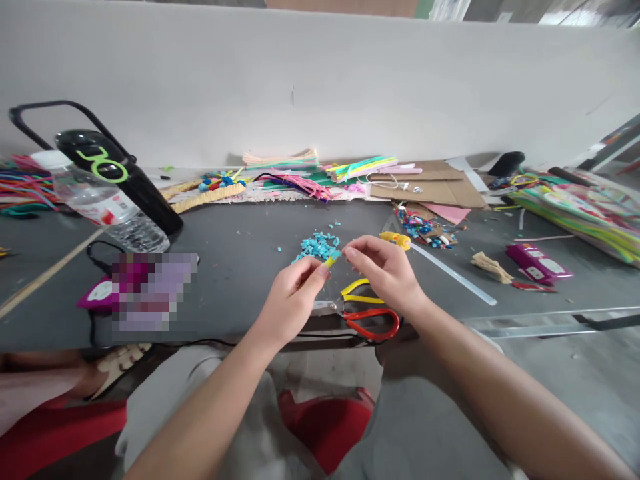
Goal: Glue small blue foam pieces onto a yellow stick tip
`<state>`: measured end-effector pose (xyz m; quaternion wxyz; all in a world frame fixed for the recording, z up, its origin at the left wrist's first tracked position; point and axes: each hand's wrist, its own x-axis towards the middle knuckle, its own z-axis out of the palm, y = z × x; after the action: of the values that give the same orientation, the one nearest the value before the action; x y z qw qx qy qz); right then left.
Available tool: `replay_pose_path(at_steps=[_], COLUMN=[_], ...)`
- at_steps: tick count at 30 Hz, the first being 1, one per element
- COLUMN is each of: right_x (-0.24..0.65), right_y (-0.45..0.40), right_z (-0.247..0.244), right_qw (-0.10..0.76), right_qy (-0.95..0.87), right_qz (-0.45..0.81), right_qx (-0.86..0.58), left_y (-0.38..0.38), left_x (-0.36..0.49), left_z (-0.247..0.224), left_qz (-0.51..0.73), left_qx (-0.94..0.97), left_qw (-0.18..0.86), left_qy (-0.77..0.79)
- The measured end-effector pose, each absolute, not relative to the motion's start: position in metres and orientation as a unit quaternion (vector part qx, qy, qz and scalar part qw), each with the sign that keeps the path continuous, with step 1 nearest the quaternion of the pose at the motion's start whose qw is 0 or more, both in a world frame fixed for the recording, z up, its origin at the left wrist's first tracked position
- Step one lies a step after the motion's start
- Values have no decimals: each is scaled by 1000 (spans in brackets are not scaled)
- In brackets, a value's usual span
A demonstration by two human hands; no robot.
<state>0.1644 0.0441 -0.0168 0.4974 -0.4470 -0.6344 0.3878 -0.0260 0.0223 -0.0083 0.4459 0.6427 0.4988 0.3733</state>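
Observation:
My left hand (296,290) pinches a small yellow-green piece (331,261) with a blue bit at its tip. Close to that tip, my right hand (381,267) has its thumb and fingers pressed together; whatever they hold is too small to make out. A pile of small turquoise pieces (316,245) lies on the grey table (240,267) just beyond my left hand. Scissors with one yellow and one red handle (373,325) lie below my hands at the table's front edge. Behind my right hand is a yellow glue gun (396,239), with a clear glue stick (453,273) beside it.
A water bottle (113,210) and a black flask (145,193) stand at left, near a purple box (100,293). Bundles of coloured pipe cleaners (363,168) and cardboard (425,183) line the back. Another purple box (537,263) lies at right.

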Motion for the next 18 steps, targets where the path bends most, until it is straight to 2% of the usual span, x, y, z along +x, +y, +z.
replay_pose_path(at_steps=[5,9,18], right_x=[166,166,167], right_y=[44,43,43], right_z=[-10,-10,-18], right_qw=[467,462,461], right_qy=[-621,-614,-664], right_qz=[438,438,345], right_qx=[-453,-466,-477], left_y=[22,20,20], left_x=[-28,-28,-29], left_z=[-12,-15,-15], left_qz=[364,342,313], left_qx=[668,704,740], left_qw=[404,320,239], left_qy=[508,534,546])
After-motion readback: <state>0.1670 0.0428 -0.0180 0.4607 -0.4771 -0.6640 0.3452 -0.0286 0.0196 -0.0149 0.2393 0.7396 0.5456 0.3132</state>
